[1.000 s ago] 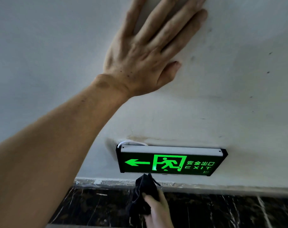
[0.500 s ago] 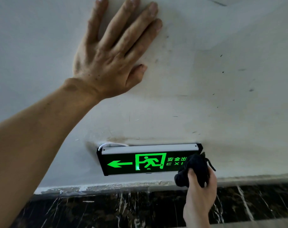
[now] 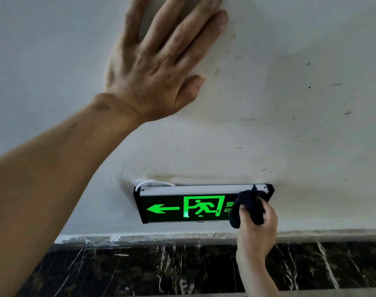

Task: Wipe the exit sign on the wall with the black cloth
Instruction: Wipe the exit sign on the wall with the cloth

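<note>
The exit sign (image 3: 182, 207) is a black box with a glowing green arrow and running figure, fixed low on the white wall. My right hand (image 3: 256, 228) grips the bunched black cloth (image 3: 246, 205) and presses it on the sign's right end, hiding the lettering there. My left hand (image 3: 159, 61) lies flat on the wall well above the sign, fingers spread, holding nothing.
A white cable (image 3: 152, 183) loops out behind the sign's top left corner. Below the wall's chipped lower edge runs a dark marble skirting (image 3: 161, 269) with white veins. The wall (image 3: 300, 103) is scuffed and stained.
My right hand brought the cloth from below the sign's middle up to its right end, then slightly higher over the top right corner. My left hand stayed flat on the wall.
</note>
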{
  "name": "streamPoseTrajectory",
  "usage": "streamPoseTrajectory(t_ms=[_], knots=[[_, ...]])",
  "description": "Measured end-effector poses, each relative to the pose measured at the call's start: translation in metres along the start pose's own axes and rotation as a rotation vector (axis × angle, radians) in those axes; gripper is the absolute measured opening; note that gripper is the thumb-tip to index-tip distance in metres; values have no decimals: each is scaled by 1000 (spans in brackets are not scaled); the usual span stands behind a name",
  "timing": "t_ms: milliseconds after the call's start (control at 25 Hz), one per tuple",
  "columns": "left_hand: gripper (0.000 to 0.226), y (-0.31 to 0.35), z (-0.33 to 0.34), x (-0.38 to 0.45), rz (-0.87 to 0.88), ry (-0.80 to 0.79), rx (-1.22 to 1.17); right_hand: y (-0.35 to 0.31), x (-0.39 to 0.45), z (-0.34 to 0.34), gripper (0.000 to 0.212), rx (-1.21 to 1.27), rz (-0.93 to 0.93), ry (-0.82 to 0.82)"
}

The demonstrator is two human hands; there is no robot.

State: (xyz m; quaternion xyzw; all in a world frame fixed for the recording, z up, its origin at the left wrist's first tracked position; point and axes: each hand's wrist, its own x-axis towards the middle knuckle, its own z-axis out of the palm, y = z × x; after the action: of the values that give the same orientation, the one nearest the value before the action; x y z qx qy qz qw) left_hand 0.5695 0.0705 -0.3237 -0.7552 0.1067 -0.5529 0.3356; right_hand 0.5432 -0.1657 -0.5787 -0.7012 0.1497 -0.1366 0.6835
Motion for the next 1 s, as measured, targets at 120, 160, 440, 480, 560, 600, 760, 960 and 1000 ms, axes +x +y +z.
streamPoseTrajectory(t_ms=[120,160,440,480,560,600,760,960,1000], knots=[[61,0,-3,1,-3,-15,-4,0,-11,8,34,-45,-41,-56],[60,0,-5,1,-4,-19,-5,1,-15,11,33,-56,-60,-75],[57,-1,-10,2,-4,-24,-22,1,-48,35,33,-115,-133,-175],[57,-1,-10,3,-2,-21,-24,1,-54,40,33,-121,-138,-189],[57,0,-11,3,1,-24,-33,-1,-66,49,33,-136,-155,-215],[57,0,-11,3,0,-30,-37,-1,-72,54,33,-142,-164,-231],[58,1,-12,2,-12,-68,-45,-3,-100,75,31,-153,-197,-289],[57,2,-12,2,-14,-65,-48,-5,-128,97,29,-193,-222,-341],[57,2,-12,2,-13,-61,-47,-4,-131,101,28,-198,-217,-348]])
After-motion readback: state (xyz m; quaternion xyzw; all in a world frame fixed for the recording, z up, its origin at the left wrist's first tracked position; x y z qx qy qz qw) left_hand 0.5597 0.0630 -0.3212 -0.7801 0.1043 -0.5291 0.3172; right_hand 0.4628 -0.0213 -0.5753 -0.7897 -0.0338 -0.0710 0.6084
